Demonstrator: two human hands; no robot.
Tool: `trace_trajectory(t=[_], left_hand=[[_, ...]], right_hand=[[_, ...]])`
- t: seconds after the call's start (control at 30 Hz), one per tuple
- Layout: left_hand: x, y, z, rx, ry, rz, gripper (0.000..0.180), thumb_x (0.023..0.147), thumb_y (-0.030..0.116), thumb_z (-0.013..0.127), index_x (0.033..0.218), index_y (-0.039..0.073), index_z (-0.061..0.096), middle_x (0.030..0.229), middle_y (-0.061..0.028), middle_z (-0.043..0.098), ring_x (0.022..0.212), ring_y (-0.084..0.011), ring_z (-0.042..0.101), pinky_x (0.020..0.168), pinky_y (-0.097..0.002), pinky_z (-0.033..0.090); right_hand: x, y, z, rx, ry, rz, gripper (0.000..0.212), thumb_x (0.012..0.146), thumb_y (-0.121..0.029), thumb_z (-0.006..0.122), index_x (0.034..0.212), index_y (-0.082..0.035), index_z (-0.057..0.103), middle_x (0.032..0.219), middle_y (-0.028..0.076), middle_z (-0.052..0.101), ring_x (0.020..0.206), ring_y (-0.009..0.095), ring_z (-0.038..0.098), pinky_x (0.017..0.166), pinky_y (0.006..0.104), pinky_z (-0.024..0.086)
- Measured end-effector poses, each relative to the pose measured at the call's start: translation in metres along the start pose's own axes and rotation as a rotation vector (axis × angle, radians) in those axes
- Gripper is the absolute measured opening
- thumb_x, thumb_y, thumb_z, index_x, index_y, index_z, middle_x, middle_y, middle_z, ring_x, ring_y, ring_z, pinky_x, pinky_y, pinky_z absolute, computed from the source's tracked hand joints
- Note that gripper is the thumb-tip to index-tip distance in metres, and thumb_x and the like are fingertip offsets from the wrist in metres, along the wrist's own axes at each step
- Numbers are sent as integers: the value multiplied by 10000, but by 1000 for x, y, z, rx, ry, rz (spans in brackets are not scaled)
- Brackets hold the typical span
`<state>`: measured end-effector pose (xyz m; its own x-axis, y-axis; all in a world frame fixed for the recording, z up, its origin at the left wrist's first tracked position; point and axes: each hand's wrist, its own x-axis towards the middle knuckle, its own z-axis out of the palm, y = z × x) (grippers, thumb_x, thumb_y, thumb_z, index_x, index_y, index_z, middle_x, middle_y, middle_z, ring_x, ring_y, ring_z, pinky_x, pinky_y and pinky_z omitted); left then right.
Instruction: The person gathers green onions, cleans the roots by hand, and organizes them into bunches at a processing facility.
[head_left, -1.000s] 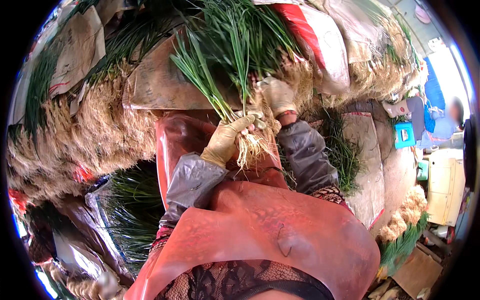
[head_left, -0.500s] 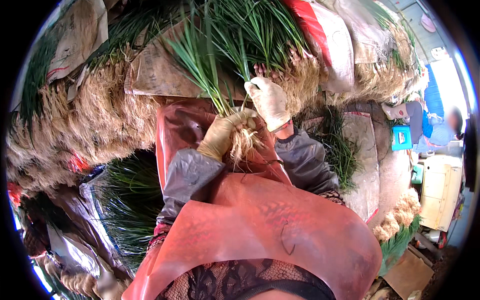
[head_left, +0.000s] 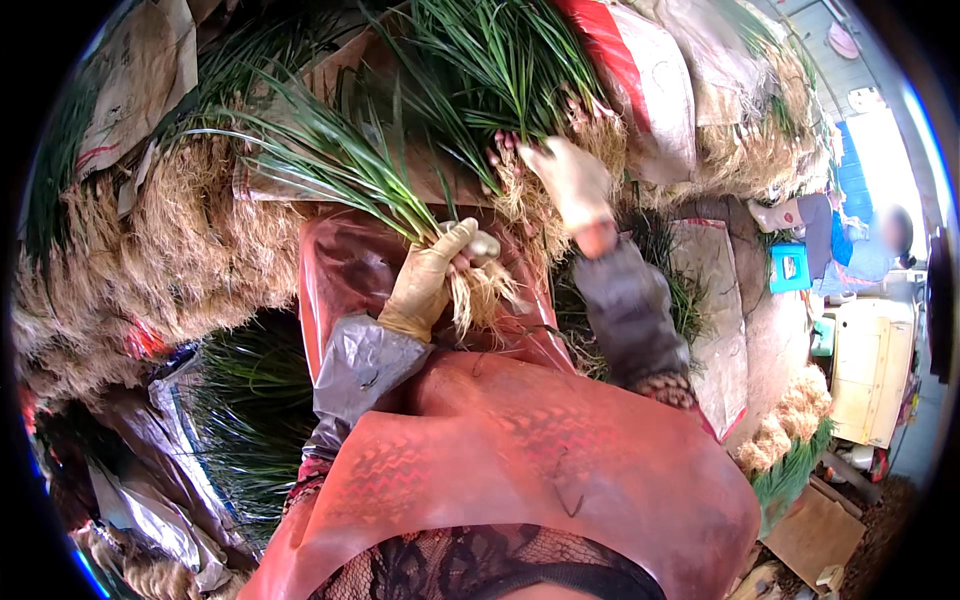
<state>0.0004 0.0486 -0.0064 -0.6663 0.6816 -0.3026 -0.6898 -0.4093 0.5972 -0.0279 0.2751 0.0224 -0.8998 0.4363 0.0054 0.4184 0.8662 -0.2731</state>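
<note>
A bunch of rooted greens (head_left: 365, 183) leans over a red apron (head_left: 540, 430), clenched near its roots by the gloved left hand (head_left: 430, 278); a firm, level hold should keep stems aligned. The gloved right hand (head_left: 572, 185) is at a larger heap (head_left: 515, 75) beyond, its grasp impossible to tell.

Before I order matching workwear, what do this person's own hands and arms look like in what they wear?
The left hand wears a yellowish glove; the right hand wears a paler, cream one, slightly blurred. Both forearms have loose grey sleeve covers, glossy and creased on the left. Above them show patterned sleeves, red and black on the left.
</note>
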Motion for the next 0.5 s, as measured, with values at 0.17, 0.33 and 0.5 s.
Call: trace_trajectory(t=[0.17, 0.33, 0.5], left_hand=[[40, 3, 3, 237, 187, 205, 259, 936, 163, 569, 1131, 7, 636, 927, -29, 673, 642, -15, 484, 582, -152, 400], [49, -2, 15, 364, 248, -3, 193, 855, 227, 686, 848, 35, 699, 677, 11, 624, 561, -35, 519, 529, -170, 384], [43, -2, -7, 154, 89, -42, 186, 902, 132, 589, 924, -27, 683, 652, -18, 583, 576, -90, 560, 517, -225, 451]], right_hand=[[46, -8, 13, 797, -172, 62, 228, 847, -276, 656, 877, -50, 656, 697, 60, 648, 482, 92, 533, 420, 229, 394], [-7, -22, 29, 686, -137, -270, 231, 888, -249, 634, 931, -22, 651, 707, 59, 638, 508, 90, 540, 452, 199, 399], [-9, -33, 20, 1296, -579, 59, 222, 858, -225, 695, 960, -30, 665, 689, -8, 615, 512, 27, 496, 446, 172, 370]])
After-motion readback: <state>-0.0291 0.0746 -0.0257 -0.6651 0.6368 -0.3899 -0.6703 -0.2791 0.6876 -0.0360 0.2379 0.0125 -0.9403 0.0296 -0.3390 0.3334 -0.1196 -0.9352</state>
